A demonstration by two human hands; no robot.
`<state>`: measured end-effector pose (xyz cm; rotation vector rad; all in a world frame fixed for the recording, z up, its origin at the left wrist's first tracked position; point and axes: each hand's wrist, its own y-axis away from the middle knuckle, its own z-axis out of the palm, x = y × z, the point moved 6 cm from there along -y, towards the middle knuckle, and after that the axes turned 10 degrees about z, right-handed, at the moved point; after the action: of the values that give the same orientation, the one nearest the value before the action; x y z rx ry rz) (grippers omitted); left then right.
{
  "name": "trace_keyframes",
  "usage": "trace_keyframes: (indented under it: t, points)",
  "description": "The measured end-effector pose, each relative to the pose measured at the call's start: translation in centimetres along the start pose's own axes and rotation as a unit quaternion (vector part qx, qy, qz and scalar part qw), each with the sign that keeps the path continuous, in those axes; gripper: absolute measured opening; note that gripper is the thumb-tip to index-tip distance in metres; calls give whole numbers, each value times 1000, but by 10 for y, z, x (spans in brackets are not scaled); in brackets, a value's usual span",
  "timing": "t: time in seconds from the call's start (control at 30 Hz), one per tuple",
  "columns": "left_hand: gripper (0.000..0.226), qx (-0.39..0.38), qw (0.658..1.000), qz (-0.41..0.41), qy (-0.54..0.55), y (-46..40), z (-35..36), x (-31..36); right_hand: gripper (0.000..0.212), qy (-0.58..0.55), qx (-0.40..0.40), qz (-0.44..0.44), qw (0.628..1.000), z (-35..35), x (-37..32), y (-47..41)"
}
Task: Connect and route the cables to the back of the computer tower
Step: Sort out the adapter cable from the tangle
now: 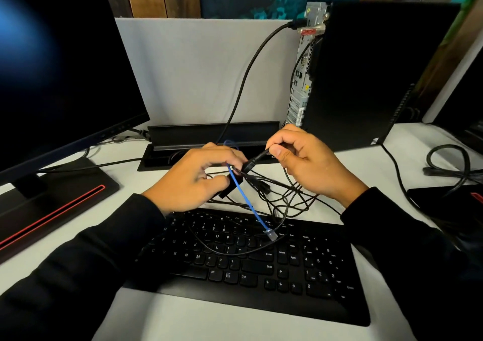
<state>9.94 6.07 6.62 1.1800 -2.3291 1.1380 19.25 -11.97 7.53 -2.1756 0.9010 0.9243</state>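
I am seeing the left hand [194, 174] gripping a bunch of cables just behind the keyboard [251, 259], the blue cable [241, 193] among them, its clear plug [271, 235] lying on the keys. The right hand [304, 160] is pinching a black connector [254, 161] between thumb and forefinger, also just behind the keyboard. The computer tower [366, 74] is standing behind the keyboard's right end, its rear panel [300, 79] turned left, with one black cable [245, 79] already sitting plugged in near the top.

At your six o'clock a black keyboard [261, 270] is lying on the white desk [235, 325]. At nine o'clock a dark monitor [60, 66] is standing on its red-striped base [52, 210]. A grey partition [198, 71] is rising at twelve.
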Motion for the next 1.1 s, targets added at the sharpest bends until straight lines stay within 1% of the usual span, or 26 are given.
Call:
trace_keyframes:
  t: [0.07, 0.13, 0.23, 0.3, 0.47, 0.53, 0.6, 0.7, 0.8, 0.9, 1.03, 1.1]
  points:
    - [23, 2, 999, -26, 43, 3, -1, -4, 22, -18, 8, 6, 1000, -2, 1, -1]
    - [27, 4, 997, -36, 68, 6, -2, -6, 22, -32, 9, 16, 999, -2, 4, -1]
    - [32, -20, 998, -43, 47, 7, 0, -7, 16, -59, -5, 17, 998, -1, 6, 0]
    - [37, -41, 998, -45, 19, 7, 2, -9, 15, -94, -30, 8, 995, 0, 4, 2]
    - [41, -38, 998, -49, 18, 8, 3, -9, 15, -109, -95, -18, 989, 0, -3, 5]
    - [42, -37, 997, -59, 15, 9, 1, -11, 16, -114, -96, -12, 989, 0, -2, 5]
    - [43, -38, 996, -78, 27, 11, 2, -18, 16, -125, -81, -8, 989, -3, 1, 4]
    - [47, -40, 991, -104, 75, 15, 6, -27, 17, -134, -75, -8, 988, -7, 2, 3]
    - [49, -33, 989, -108, 90, 15, 6, -32, 17, -142, -80, -6, 987, -7, 0, 4]
    - [38, -26, 992, -101, 66, 14, 3, -31, 14, -134, -62, 8, 989, -7, 0, 3]
    - [18, 42, 997, -56, 44, 9, -8, -26, 16, -136, -2, 52, 989, -13, 5, -1]
    - [12, 56, 998, -29, 15, 5, -11, -18, 16, -128, 11, 61, 990, -16, 8, -3]
